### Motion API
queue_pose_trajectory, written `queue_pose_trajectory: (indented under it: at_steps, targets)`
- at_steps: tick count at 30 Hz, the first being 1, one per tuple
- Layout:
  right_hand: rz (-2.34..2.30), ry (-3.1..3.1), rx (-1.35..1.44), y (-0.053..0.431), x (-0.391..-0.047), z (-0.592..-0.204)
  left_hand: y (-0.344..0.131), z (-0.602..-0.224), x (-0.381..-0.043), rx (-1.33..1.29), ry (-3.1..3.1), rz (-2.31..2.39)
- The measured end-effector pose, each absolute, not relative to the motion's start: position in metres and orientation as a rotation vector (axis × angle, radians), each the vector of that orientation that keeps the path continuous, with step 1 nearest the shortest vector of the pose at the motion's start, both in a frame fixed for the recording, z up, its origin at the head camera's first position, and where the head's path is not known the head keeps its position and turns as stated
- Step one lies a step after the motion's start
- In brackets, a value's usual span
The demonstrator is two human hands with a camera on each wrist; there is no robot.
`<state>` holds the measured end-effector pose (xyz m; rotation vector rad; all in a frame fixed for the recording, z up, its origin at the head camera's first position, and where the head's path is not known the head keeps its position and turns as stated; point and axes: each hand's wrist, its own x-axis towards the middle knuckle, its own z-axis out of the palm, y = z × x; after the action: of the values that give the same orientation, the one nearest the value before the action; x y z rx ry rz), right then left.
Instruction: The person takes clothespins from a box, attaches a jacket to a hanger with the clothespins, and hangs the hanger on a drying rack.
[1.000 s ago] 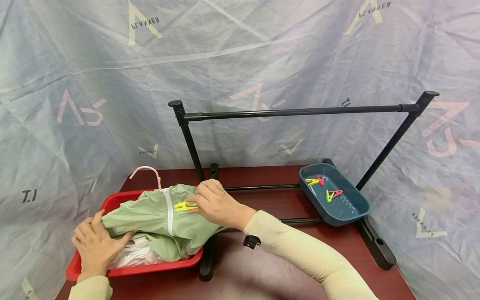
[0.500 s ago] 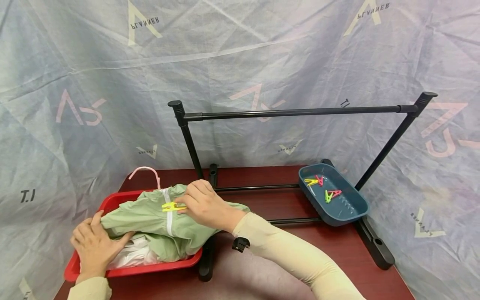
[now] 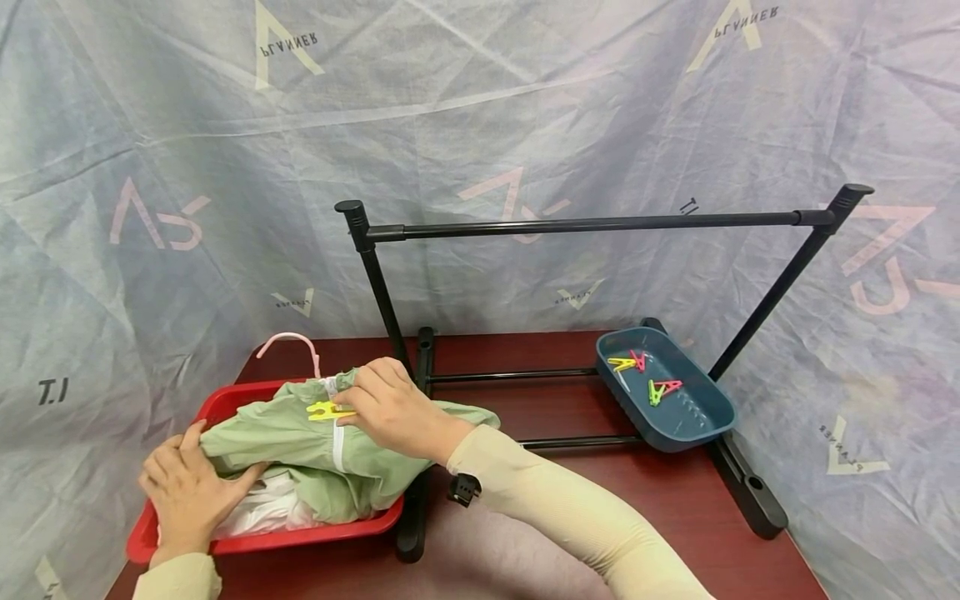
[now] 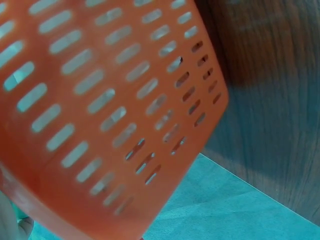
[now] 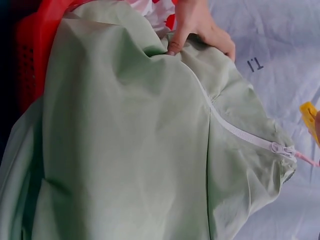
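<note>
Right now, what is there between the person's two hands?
In the head view, the green garment lies between left hand and right hand, with the yellow clothespin jutting from the latter's grip.

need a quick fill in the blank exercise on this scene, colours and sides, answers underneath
1. The clip pinched by the person's right hand is coloured ____.
2. The garment that the left hand touches is coloured ____.
3. The hanger hook sticking up behind that garment is coloured ____.
4. In the head view, the blue tray sits near the ____ end of the black rack.

Missing words: yellow; green; pink; right.
</note>
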<state>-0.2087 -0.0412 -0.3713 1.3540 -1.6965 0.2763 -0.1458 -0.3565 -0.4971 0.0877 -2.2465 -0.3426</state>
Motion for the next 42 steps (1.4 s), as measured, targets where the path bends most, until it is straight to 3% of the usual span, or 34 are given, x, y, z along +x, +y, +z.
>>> queue_pose_trajectory:
  at_steps: [42]
  targets:
    - [0.16,-1.776,1.351,-0.071,-0.213,-0.36,-0.358,-0.501,-0.151,0.021,-2.148,-0.273]
